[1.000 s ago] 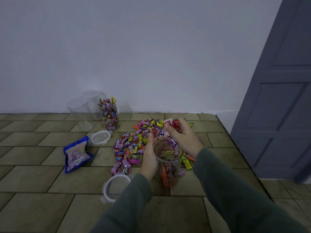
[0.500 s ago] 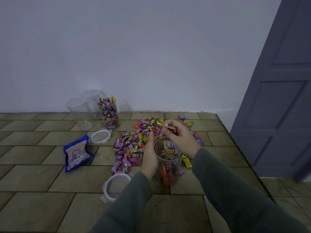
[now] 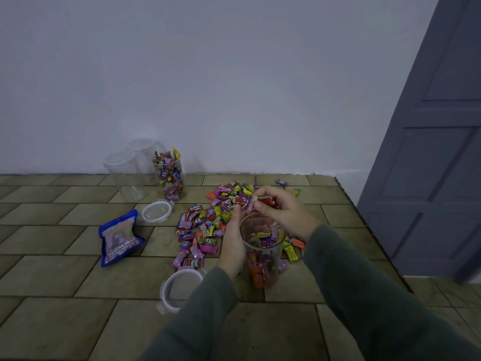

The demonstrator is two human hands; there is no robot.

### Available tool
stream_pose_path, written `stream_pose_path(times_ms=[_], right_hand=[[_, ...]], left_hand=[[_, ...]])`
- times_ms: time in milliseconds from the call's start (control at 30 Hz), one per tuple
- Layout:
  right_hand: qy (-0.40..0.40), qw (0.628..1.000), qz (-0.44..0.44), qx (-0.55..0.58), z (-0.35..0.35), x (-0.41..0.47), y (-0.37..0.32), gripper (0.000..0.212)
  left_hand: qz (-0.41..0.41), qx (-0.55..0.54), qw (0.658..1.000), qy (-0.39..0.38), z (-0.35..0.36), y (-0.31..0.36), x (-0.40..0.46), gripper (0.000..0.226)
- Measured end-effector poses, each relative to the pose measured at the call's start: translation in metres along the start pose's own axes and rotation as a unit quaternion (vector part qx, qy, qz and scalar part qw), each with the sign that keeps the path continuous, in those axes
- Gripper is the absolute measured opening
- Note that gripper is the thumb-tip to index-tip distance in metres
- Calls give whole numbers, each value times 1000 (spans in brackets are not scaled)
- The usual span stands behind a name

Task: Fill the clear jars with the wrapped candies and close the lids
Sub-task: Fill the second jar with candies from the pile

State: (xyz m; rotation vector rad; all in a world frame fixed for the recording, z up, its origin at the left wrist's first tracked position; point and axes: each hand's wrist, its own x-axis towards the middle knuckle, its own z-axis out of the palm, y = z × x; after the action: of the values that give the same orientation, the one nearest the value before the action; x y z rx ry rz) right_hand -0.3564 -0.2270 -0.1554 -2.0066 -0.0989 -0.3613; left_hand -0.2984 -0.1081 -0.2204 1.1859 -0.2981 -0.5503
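Observation:
My left hand (image 3: pixel 232 243) grips the side of a clear jar (image 3: pixel 263 259) that stands on the tiled floor, partly filled with wrapped candies. My right hand (image 3: pixel 279 212) hovers over the jar's mouth and holds a few candies, a red one (image 3: pixel 268 201) showing between the fingers. A pile of loose wrapped candies (image 3: pixel 208 222) lies on the floor just beyond and left of the jar. A full open jar (image 3: pixel 169 178) stands near the wall, with two empty jars (image 3: pixel 125 175) beside it.
Two clear lids lie on the floor: one (image 3: pixel 179 290) by my left forearm, another (image 3: pixel 156 211) near the full jar. A blue candy bag (image 3: pixel 118 237) lies at the left. A grey door (image 3: pixel 429 142) stands at the right, the white wall behind.
My right hand came back from the pile to above the jar's mouth and dropped candies in; it holds fewer now. The left hand and jar stayed put.

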Motion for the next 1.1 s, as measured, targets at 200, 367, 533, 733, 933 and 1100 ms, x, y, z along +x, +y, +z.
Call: stream_pose_path(times_ms=[200, 367, 533, 733, 933, 1100], right_hand=[[-60, 991, 3, -118, -11, 3, -4, 19], [-85, 987, 5, -137, -14, 0, -14, 22], [-116, 974, 39, -189, -15, 3, -19, 37], [-76, 992, 6, -104, -11, 1, -23, 25], [-112, 991, 2, -71, 0, 2, -22, 61], [-23, 1000, 9, 8, -11, 9, -1, 55]], left_hand=[[26, 4, 1000, -1, -2, -1, -3, 63], [52, 20, 998, 4, -2, 1, -3, 66], [47, 35, 998, 24, -3, -3, 0, 51], [41, 13, 999, 25, 1, 2, -3, 58], [39, 12, 999, 27, -1, 1, -5, 54], [12, 32, 999, 0, -4, 5, -3, 63]])
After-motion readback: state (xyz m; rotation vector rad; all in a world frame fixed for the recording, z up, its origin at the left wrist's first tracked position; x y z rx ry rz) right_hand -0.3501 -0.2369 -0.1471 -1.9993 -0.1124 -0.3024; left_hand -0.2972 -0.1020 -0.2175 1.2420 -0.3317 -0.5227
